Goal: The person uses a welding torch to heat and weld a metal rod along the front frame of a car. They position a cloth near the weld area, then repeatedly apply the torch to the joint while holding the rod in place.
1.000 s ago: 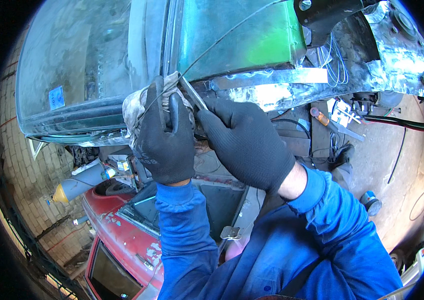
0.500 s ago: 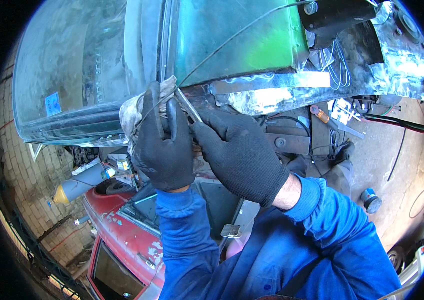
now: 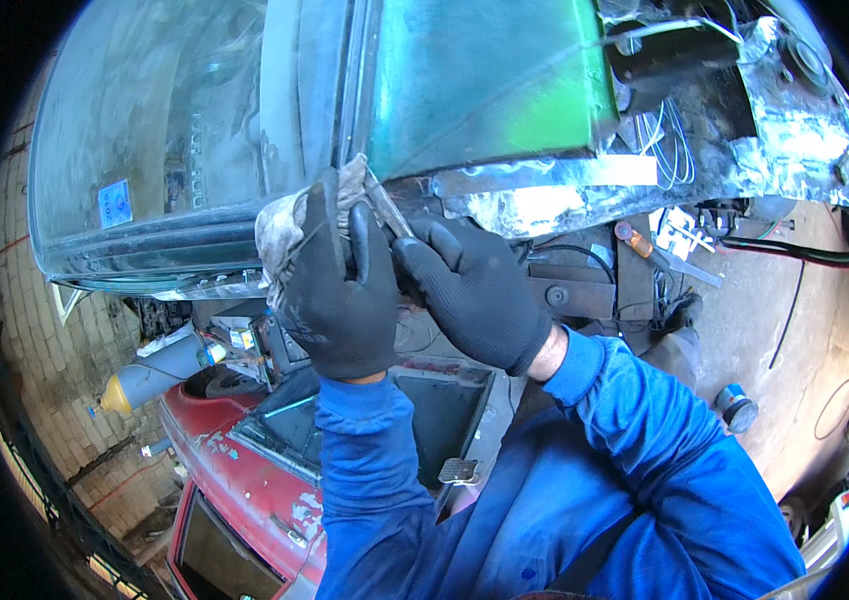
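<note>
Metal tool (image 3: pixel 388 208): narrow, bar-like, located between the two gloved hands, near the lower corner of the green panel (image 3: pixel 505 90). Its lower end is in the right hand (image 3: pixel 480 295); its upper end lies against or just beside the bunched cloth (image 3: pixel 282 232). The right thumb and forefinger pinch the tool; the placement of the remaining right fingers cannot be told. The left hand (image 3: pixel 340 310) holds the cloth, two fingers extended and parted; its thumb is hidden.

Handling (judged by appearance): the tool is stiff, fairly light and not fragile; smooth metal may slip under gloves. Grip it at the lower end, away from the tip. The cloth is soft and limp; grip it in gathered folds.
</note>
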### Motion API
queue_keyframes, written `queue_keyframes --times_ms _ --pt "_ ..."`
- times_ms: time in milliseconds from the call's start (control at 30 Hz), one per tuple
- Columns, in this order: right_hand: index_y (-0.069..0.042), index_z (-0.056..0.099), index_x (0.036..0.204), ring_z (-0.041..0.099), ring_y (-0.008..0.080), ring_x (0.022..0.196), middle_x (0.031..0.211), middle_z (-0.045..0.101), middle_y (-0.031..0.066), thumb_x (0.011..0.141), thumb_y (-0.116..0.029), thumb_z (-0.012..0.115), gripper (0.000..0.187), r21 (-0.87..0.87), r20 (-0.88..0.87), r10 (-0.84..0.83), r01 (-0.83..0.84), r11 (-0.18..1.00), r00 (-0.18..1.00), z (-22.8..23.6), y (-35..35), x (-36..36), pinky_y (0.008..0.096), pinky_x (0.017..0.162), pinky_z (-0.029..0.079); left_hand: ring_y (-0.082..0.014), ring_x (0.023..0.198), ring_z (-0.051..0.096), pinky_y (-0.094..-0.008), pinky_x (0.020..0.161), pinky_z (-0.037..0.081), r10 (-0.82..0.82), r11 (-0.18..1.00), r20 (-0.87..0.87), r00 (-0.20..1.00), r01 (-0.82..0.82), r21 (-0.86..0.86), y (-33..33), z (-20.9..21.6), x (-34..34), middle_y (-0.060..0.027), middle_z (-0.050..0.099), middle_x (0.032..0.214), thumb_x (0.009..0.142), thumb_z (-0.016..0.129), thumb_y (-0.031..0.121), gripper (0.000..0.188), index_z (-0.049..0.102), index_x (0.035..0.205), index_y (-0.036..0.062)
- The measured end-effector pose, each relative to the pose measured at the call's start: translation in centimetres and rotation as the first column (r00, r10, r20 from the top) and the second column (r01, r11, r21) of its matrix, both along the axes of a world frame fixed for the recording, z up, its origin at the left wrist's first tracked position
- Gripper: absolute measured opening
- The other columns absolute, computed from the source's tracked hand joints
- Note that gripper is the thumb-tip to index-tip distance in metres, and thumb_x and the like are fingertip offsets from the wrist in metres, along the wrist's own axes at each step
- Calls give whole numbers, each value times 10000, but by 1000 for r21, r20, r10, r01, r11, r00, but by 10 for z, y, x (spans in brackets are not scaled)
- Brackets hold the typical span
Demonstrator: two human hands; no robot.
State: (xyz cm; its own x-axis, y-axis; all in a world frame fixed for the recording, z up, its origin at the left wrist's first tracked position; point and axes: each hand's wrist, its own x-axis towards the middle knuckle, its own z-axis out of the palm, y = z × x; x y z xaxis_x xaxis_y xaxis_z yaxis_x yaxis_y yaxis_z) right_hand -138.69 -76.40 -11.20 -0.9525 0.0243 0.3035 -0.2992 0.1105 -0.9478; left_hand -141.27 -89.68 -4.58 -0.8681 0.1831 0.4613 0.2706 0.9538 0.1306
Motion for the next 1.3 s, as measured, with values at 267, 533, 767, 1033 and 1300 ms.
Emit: queue_keyframes --times_ms 267,533,767,1033,1300 --pt "23 700 1008 677 361 783 843 671 210 1065 -256 586 307 -77 234 129 -113 991 964 14 15 -5 440 718 518 -341 915 771 -452 850 592 -97 994 35 995 96 45 -3 0 10 -231 770 1167 960 770 106 514 645 1439 -32" --pt "35 683 987 681 458 842 920 699 282 1064 -270 552 341 -47 338 148 -140 989 929 29 41 26 542 790 526 -345 1090 727 -442 928 577 -233 966 87 969 220 136 -21 -6 58 -226 714 1262 946 744 -6 585 560 1500 -45" --pt "35 696 1036 697 478 910 968 706 297 1063 -282 540 355 57 301 102 -125 990 948 22 27 30 551 842 542 -403 1209 693 -484 1005 568 -257 964 30 966 254 78 -19 -14 75 -240 682 1338 937 746 -7 518 599 1432 -40" --pt "-22 720 1155 693 472 1007 1079 725 262 1063 -281 538 330 71 174 244 -259 963 954 -1 18 1 535 895 558 -441 1256 642 -537 1041 520 -217 971 67 974 222 -87 -26 -17 56 -263 623 1378 963 737 103 497 622 1436 7" --pt "-4 695 1084 685 375 871 978 705 203 1073 -265 558 295 144 -26 252 -246 958 967 -22 13 -1 464 792 545 -441 1279 599 -545 1067 493 -210 965 90 974 221 -138 -29 -17 50 -253 590 1393 953 751 151 569 605 1490 35"
